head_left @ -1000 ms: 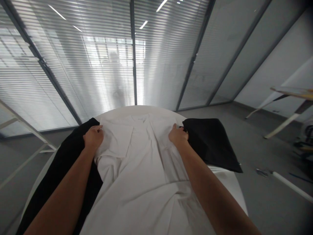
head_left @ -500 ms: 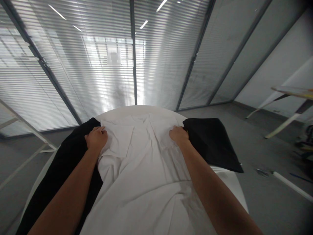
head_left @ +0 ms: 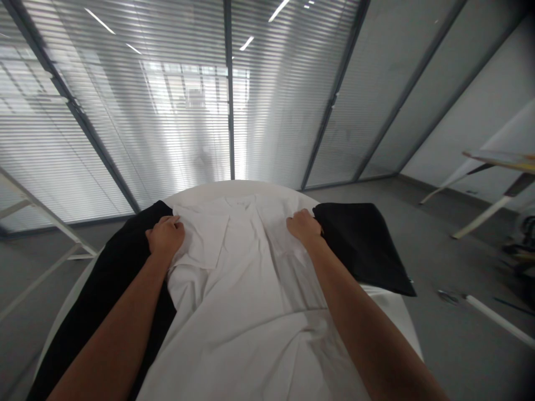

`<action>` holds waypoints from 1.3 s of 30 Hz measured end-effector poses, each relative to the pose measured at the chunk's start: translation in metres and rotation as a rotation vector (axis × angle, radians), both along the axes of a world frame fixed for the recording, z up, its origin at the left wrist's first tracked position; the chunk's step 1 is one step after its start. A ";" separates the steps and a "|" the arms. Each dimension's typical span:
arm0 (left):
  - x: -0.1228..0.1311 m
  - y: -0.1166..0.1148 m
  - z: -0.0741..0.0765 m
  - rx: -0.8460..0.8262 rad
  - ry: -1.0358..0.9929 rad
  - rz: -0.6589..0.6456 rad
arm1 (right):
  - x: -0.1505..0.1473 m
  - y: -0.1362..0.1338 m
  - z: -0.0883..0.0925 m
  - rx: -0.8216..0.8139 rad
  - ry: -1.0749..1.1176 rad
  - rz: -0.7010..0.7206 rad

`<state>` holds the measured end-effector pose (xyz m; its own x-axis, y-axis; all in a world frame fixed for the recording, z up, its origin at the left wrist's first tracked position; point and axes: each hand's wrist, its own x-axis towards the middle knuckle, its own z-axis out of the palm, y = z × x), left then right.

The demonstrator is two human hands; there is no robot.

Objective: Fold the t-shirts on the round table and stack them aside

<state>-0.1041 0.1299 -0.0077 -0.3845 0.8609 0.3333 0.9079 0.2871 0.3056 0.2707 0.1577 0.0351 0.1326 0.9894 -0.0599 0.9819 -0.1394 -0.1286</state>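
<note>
A white button-less shirt or similar white garment (head_left: 246,289) lies spread on a round white table (head_left: 234,186), its collar (head_left: 240,201) at the far side. My left hand (head_left: 165,235) grips the cloth at the shirt's left shoulder, beside a black garment (head_left: 108,289). My right hand (head_left: 304,228) pinches the opposite shoulder edge, touching a black cloth panel (head_left: 359,245). The black fabric spreads out from under the white shirt on both sides. My forearms cover part of the shirt's lower half.
Glass partitions with slatted blinds (head_left: 292,100) stand behind the table, with a blurred figure (head_left: 204,161) beyond them. A pale table (head_left: 497,159) stands at the right, a white tube (head_left: 497,317) lies on the grey floor, and a white frame (head_left: 37,214) stands at the left.
My right hand has shifted slightly toward the collar, drawing the cloth with it. My left hand has moved slightly right since the oldest frame.
</note>
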 end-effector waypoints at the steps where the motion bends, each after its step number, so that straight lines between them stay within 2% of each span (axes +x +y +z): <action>1: 0.000 0.000 0.000 -0.005 0.001 0.002 | -0.001 -0.001 0.001 0.048 -0.014 -0.010; 3: 0.000 0.001 0.000 -0.010 -0.003 0.002 | -0.003 -0.002 0.002 0.131 -0.040 -0.005; 6: 0.000 0.001 0.000 -0.012 -0.010 0.005 | -0.004 -0.001 0.005 0.162 -0.025 0.031; 11: 0.006 -0.003 0.003 0.025 0.056 0.023 | -0.005 0.003 0.015 0.176 0.068 0.256; 14: 0.021 -0.007 0.010 0.136 0.110 0.015 | -0.017 -0.005 0.024 0.217 0.065 0.361; 18: 0.058 -0.014 0.028 0.232 0.079 -0.118 | -0.045 -0.031 0.037 0.212 0.045 0.478; 20: 0.080 -0.018 0.037 0.207 -0.057 -0.231 | -0.059 -0.045 0.042 0.207 0.038 0.519; 21: 0.090 -0.020 0.042 0.150 -0.198 -0.313 | -0.067 -0.051 0.043 0.204 0.033 0.538; 23: 0.107 -0.022 0.048 -0.007 -0.580 -0.465 | -0.080 -0.064 0.046 0.201 0.028 0.569; 25: 0.116 -0.024 0.052 -0.115 -0.916 -0.538 | -0.091 -0.075 0.046 0.192 0.033 0.605; 27: 0.117 -0.025 0.054 -0.142 -1.107 -0.522 | -0.100 -0.084 0.045 0.165 0.045 0.653; 29: 0.115 -0.025 0.054 -0.143 -1.191 -0.479 | -0.107 -0.091 0.042 0.149 0.055 0.699; 35: 0.110 -0.024 0.048 -0.208 -1.201 -0.324 | -0.115 -0.097 0.035 0.157 0.048 0.754; 39: 0.107 -0.022 0.040 -0.253 -1.325 -0.244 | -0.118 -0.100 0.032 0.189 0.031 0.803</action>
<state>0.0030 0.1081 0.0320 -0.1206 0.9338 -0.3369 0.0145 0.3410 0.9400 0.1530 0.0581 0.0671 -0.6180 0.7761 0.1254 0.7690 0.6299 -0.1083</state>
